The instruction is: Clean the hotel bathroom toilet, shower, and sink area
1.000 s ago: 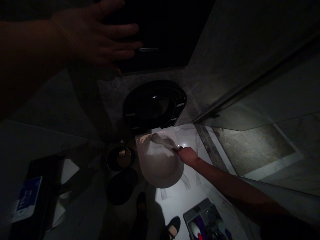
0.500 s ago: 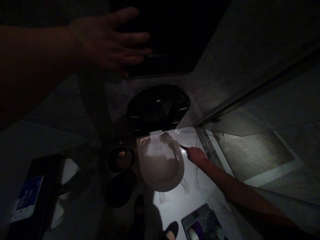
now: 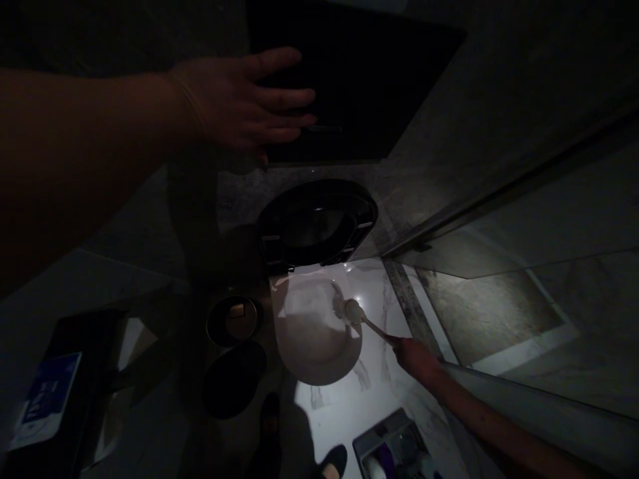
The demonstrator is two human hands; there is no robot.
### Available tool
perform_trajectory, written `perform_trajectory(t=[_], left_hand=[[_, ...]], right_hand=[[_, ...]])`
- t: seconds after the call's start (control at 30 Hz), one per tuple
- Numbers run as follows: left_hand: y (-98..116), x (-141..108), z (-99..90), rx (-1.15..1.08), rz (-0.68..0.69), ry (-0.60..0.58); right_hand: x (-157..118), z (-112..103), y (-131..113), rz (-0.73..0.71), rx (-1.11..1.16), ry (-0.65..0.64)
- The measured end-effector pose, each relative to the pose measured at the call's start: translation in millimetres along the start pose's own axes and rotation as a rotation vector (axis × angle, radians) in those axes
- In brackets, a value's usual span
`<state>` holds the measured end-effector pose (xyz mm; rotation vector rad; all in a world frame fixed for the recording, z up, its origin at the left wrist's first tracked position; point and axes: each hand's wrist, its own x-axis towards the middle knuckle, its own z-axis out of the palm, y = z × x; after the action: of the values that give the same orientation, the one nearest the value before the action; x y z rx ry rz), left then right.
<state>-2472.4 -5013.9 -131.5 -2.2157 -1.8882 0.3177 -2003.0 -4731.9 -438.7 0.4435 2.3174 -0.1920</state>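
My right hand [image 3: 417, 356] is closed round the handle of a toilet brush [image 3: 353, 311]. The pale bristled head of the brush is over the right rim of the white toilet bowl [image 3: 294, 362]. Behind the bowl, the black toilet seat and lid [image 3: 269, 213] stand raised against the wall. High at the upper left, my left hand [image 3: 239, 103] is spread with its fingers apart, near a dark panel [image 3: 369, 86] on the wall. Whether its palm touches the panel or the wall is too dark to tell.
Left of the bowl stands a round bin [image 3: 207, 322] with its dark lid [image 3: 234, 380] open. A black dispenser with a blue label [image 3: 52, 392] is at the lower left. A grey caddy of bottles [image 3: 359, 446] sits on the floor near my shoe [image 3: 339, 456]. At the right is a glass partition [image 3: 549, 226].
My right hand has drawn the brush from the back of the bowl toward the right and nearer to me, over the rim. My left hand stays spread by the panel; the view has shifted slightly.
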Motion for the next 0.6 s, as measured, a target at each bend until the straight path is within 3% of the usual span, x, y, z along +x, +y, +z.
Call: perform_trajectory(t=[0.2,0.37,0.5,0.6], left_hand=[[5.4,1.5,-2.8,0.138,0.049,-0.023],[5.4,1.4,-3.3,0.164,0.074,-0.011],[3.1,0.2,-1.6,0.162,0.082,0.013],[6.5,2.1,-2.5,0.093,0.044,0.000]], right_hand=[[-48.3,49.6,-6.2,0.131,0.147,-0.041],[-75.5,92.2,-13.1,0.080,0.532,-0.077],[-64.2,118.2,-35.0,0.209,0.872,-0.149],[-29.9,125.2,-75.6,0.205,0.959,-0.223]])
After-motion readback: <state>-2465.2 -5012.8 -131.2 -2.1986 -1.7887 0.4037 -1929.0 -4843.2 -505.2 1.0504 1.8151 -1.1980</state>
